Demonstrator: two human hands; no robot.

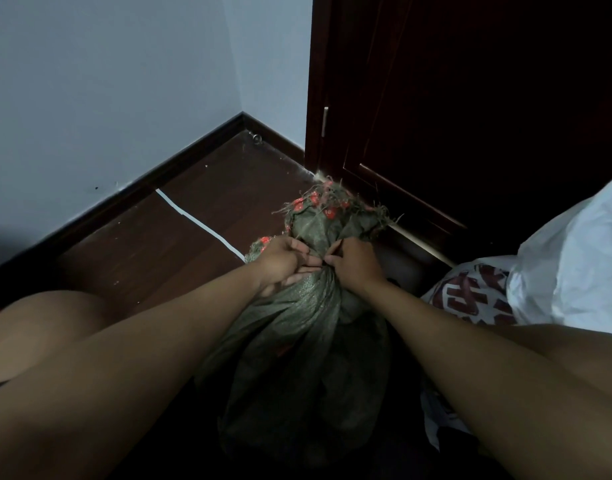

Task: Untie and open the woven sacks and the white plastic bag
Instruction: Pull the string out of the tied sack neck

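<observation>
— Down on the dark wood floor (180, 244), between the knees, what are we working with?

— Starting at the left: the left hand (283, 263) grips the gathered neck of a grey-green woven sack (297, 327), fingers curled round the cloth just below the tie. Across the neck, the right hand (354, 263) pinches at the knot itself, fingertips close against those of the left.

— How would you expect the sack to behave?

— Soft and floppy, I'd judge. The weave folds into loose pleats under the neck, so it won't stand stiff. Above the hands the mouth (332, 209) flares out ragged, with loose threads and red marks along its edge; those strands look likely to snag. Best hold is where the hands are: one steadying the bunched neck, the other picking at the tie. How heavy it is, I cannot tell.

— And further right?

— A bag with red printing (470, 299) lies beside the sack, and just past it the white plastic bag (574, 258), thin and crinkly, probably slippery. I cannot tell whether it's tied.

— The room?

— Dim. Pale walls (107, 91) meet in a corner with a dark skirting board, a white strip (197, 216) lies across the floor, and a dark wooden door (470, 98) stands behind the sack.
</observation>
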